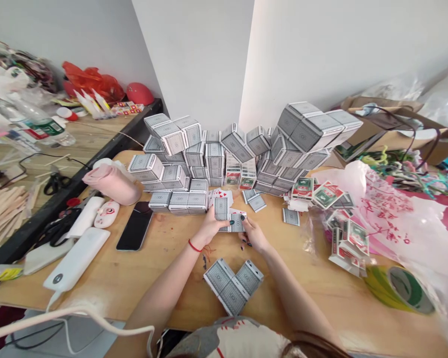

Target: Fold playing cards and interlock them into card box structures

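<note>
In the head view my left hand (208, 227) is closed on an upright grey-backed playing card (221, 208). My right hand (254, 233) pinches the right end of a second playing card (238, 223), which lies crosswise and meets the first at the left thumb. Whether more cards sit under these two is hidden. Just behind my hands several face-up playing cards (224, 194) with red pips rest on the table. A V-shaped block of folded cards (227, 291) lies between my forearms, close to my body.
Stacked card blocks (186, 199) form a curved wall behind my hands. To the left are a phone (135, 226), a white power bank (77, 258) and a pink roll (110, 183). Opened card boxes (352, 238) and green-yellow tape (399, 288) sit on the right.
</note>
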`<state>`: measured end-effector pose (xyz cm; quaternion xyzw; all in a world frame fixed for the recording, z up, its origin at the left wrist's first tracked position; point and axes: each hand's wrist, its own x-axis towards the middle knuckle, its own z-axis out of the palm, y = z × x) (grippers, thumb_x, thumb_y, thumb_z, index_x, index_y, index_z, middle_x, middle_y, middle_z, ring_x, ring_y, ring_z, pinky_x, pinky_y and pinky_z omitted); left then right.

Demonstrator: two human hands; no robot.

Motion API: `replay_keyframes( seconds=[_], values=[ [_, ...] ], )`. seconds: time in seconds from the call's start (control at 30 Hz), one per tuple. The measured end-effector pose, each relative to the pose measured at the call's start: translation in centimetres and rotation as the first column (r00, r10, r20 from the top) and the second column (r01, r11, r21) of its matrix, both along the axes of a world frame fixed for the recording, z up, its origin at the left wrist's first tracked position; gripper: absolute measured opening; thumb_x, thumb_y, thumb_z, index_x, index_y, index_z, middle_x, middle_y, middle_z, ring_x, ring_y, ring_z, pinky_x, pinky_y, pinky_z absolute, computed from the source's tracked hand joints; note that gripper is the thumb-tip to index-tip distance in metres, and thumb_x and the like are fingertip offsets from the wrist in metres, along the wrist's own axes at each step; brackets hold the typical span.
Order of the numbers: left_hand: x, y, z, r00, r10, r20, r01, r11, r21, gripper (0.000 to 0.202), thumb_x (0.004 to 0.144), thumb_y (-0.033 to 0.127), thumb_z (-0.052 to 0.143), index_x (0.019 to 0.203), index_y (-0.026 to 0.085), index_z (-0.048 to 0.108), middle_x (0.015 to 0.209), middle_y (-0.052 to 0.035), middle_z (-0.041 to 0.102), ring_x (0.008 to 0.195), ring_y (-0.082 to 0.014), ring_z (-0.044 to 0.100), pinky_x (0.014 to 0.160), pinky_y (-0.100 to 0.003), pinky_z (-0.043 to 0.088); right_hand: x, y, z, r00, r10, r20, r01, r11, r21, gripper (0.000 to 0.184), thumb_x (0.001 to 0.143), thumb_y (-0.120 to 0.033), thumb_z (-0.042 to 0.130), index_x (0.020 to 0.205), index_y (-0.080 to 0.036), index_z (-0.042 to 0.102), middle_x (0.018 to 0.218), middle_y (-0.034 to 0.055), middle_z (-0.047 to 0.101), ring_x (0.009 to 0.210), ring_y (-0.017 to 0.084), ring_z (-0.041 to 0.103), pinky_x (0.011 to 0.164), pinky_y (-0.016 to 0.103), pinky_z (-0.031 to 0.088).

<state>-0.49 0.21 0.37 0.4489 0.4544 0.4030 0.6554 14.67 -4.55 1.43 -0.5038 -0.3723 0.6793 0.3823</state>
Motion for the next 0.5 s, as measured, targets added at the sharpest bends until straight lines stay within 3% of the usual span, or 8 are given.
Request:
replay_keyframes(
  seconds=[0.2,0.33,0.5],
  values=[
    [-0.1,0.0,-0.1,1.000,0.007,-0.028,-0.006,0.999,0.031,0.067,0.055,0.011,0.070,0.115,0.018,0.040,0.113,-0.0081,0.054,0.103,-0.0208,0.052,0.091,-0.038,0.039,-0.7,0.1,-1.0,0.967,-0.089,0.238,0.066,0.993,0.102,0.043,0.075,-0.063,0.034,0.082,-0.021,0.040,0.035,-0.0120,0.029,0.024,0.008,0.033,0.027,0.020,0.034],
    [0.0,-0.1,0.3,0.999,0.012,-0.030,-0.011,1.000,0.029,0.063,0.055,0.013,0.070,0.112,0.017,0.043,0.111,-0.0081,0.056,0.102,-0.0210,0.053,0.091,-0.038,0.040,-1.0,-0.2,-1.7,0.895,-0.214,0.391,0.162,0.974,0.161,0.043,0.075,-0.064,0.033,0.076,-0.022,0.043,0.040,-0.0078,0.035,0.025,0.009,0.036,0.024,0.021,0.031],
    [0.1,-0.2,1.0,0.999,-0.012,0.040,0.011,1.000,0.018,0.066,0.054,0.011,0.071,0.112,0.017,0.043,0.115,-0.0080,0.055,0.104,-0.0205,0.052,0.092,-0.036,0.039,-1.2,-0.5,-1.4,0.892,-0.282,0.353,0.224,0.955,0.196,0.051,0.077,-0.066,0.024,0.060,-0.021,0.040,0.038,-0.0047,0.035,0.027,0.010,0.039,0.027,0.023,0.034]
  ],
)
